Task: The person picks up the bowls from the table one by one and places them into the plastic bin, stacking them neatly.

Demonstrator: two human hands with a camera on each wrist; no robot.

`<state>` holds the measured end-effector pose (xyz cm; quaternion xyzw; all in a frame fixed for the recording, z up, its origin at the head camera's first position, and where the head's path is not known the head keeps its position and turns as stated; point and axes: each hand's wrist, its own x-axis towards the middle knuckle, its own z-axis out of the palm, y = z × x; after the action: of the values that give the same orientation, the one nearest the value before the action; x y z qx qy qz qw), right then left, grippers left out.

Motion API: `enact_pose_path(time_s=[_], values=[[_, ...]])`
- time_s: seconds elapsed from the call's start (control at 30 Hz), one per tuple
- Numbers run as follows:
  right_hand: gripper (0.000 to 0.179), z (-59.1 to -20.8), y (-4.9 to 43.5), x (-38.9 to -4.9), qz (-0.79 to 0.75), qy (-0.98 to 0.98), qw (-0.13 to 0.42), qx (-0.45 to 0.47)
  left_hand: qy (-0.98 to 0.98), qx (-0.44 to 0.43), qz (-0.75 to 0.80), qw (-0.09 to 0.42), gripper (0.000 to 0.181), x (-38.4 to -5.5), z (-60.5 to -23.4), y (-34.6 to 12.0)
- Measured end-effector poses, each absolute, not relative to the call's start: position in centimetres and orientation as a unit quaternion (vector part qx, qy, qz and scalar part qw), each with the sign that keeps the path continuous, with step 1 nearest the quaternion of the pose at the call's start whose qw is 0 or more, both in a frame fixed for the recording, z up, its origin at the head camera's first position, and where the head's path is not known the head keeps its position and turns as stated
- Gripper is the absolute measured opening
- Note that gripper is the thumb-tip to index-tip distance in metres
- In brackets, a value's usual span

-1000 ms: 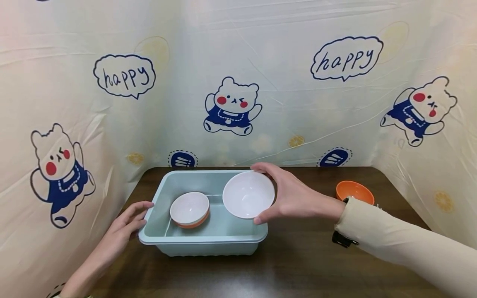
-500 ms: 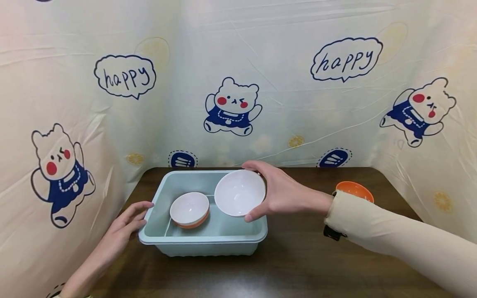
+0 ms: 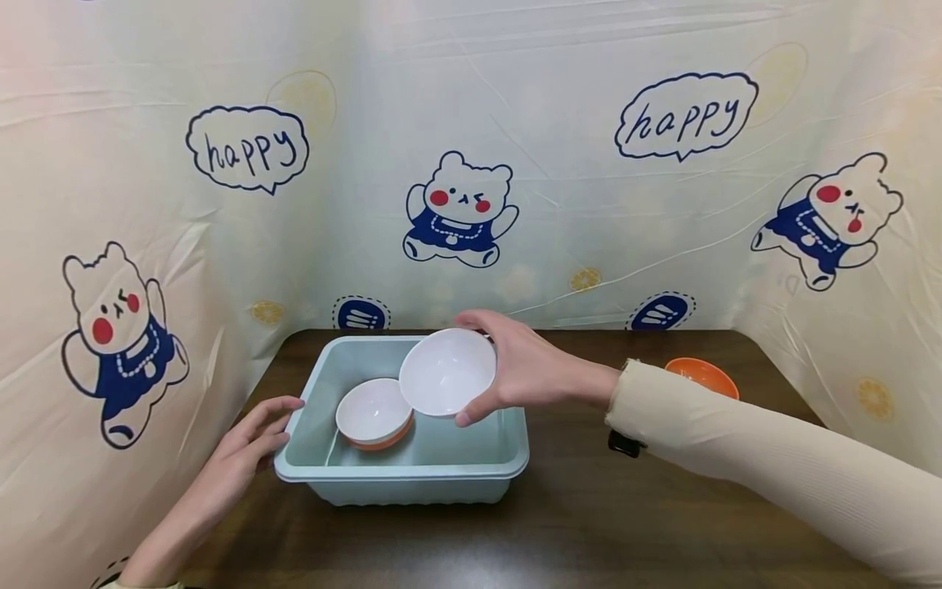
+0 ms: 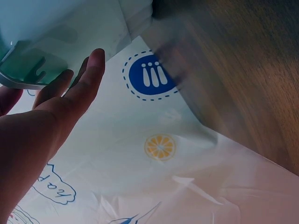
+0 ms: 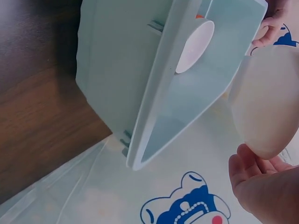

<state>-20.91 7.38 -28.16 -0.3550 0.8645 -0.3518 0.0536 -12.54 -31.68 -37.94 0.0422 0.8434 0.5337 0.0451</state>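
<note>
Held over the pale blue-green basin (image 3: 471, 472) is a white bowl (image 3: 447, 372), its inside facing me. My right hand (image 3: 526, 360) grips it by the right side, fingers at the far edge and thumb at the near edge. The right wrist view shows the fingers curled against the bowl (image 5: 266, 102). Inside the basin, at its left, a white bowl (image 3: 374, 411) sits on top of an orange one (image 3: 383, 442). My left hand (image 3: 243, 446) rests on the basin's left rim with fairly straight fingers; in the left wrist view the fingers lie along its outer wall.
An orange bowl (image 3: 702, 376) stands on the dark wooden table (image 3: 625, 507) at the back right, partly hidden by the right sleeve (image 3: 706, 433). A printed cloth (image 3: 574, 188) with bears and lettering hangs behind the table and along both sides.
My right hand has moved left with the white bowl and slightly away from me, bringing it close to the stacked bowls in view. The left hand stays on the basin's rim.
</note>
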Motion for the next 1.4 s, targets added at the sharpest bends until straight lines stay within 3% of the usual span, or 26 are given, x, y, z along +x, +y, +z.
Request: enact_pose_path(time_s=[1.4], values=[[0.102, -30.1, -0.4, -24.3, -0.313, 0.876, 0.103, -0.352, 0.838, 0.046, 0.541, 0.049, 0.041, -12.7, -38.0, -31.8]])
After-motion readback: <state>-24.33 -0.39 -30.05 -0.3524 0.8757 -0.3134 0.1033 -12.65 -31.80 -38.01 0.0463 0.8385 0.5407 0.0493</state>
